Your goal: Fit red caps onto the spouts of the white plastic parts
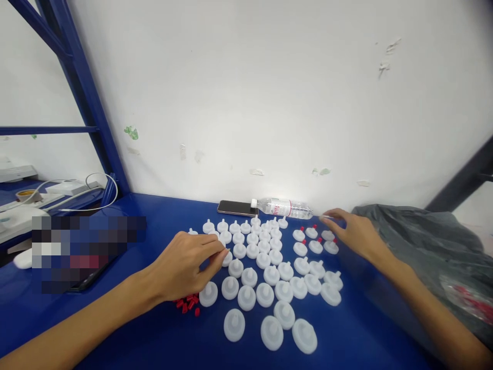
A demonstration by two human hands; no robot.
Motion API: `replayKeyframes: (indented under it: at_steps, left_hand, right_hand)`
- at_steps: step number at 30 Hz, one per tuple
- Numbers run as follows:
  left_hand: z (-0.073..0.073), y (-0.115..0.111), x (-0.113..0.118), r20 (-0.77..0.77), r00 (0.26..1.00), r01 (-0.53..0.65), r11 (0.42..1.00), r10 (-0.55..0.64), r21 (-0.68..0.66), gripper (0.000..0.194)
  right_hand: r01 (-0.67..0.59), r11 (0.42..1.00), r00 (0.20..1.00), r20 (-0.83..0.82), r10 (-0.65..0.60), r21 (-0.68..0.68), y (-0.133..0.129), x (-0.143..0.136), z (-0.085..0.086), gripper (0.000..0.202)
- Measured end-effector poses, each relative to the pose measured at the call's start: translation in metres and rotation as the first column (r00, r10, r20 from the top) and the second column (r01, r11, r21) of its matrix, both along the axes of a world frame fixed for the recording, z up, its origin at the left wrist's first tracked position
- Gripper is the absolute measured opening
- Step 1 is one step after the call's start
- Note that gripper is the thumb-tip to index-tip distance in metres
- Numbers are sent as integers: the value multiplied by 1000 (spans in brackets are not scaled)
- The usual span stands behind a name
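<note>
Left hand: the worker's left hand (188, 264) bends over the white stemmed discs (246, 298), thumb and forefinger close together; whether anything is pinched cannot be told.
Right hand: the right hand (352, 234) arches beside the red-tipped discs (300, 249), finger and thumb narrowly spaced, grip unclear.
Discs: spread across the blue desk (154, 339), mostly stem up, between both arms.
Red caps: loose red caps (190, 303) lie below the left hand.
Wall side: a smartphone (235, 207) beside a labelled water bottle (285, 207).
</note>
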State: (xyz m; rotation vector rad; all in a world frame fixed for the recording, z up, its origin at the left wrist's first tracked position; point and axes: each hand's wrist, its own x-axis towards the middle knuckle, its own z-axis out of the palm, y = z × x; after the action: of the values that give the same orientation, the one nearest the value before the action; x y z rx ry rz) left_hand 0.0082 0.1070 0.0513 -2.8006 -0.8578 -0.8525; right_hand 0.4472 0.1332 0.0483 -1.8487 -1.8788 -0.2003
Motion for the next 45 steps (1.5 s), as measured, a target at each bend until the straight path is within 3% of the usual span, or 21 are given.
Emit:
replayKeyframes:
  at_steps: [4, 8, 13, 21, 30, 37, 41, 45]
  left_hand:
    - [6, 3, -3, -80, 996, -56, 994, 48, -98, 31]
    - [16, 7, -9, -197, 980, -72, 966, 22, -248, 16]
    - [24, 7, -17, -275, 961, -119, 920, 13, -373, 16]
    - [33, 6, -26, -357, 933, -220, 869, 54, -444, 18]
    - [29, 7, -30, -364, 930, -231, 856, 55, -463, 19]
    - [33, 7, -20, -192, 981, -115, 893, 33, -434, 11]
    - [29, 7, -10, -13, 999, -51, 926, 50, -375, 13]
    - [19, 4, -3, 237, 970, 108, 968, -54, -226, 13]
  right_hand:
    - [-209, 977, 976, 60, 207, 36, -5, -36, 0, 54]
    - [-359, 933, 925, 117, 361, -37, -4, -66, -12, 57]
    - [-364, 926, 914, 152, 375, -98, 6, -74, -22, 61]
    - [-396, 905, 901, 127, 416, -154, 15, -74, -25, 64]
    - [-439, 897, 884, 153, 442, -52, 16, -70, -25, 56]
    - [-446, 876, 889, 200, 411, 184, 3, -77, -9, 32]
    - [-485, 814, 874, 212, 437, 319, -12, -95, -5, 17]
    - [-603, 741, 797, 256, 547, 294, -34, -125, -2, 14]
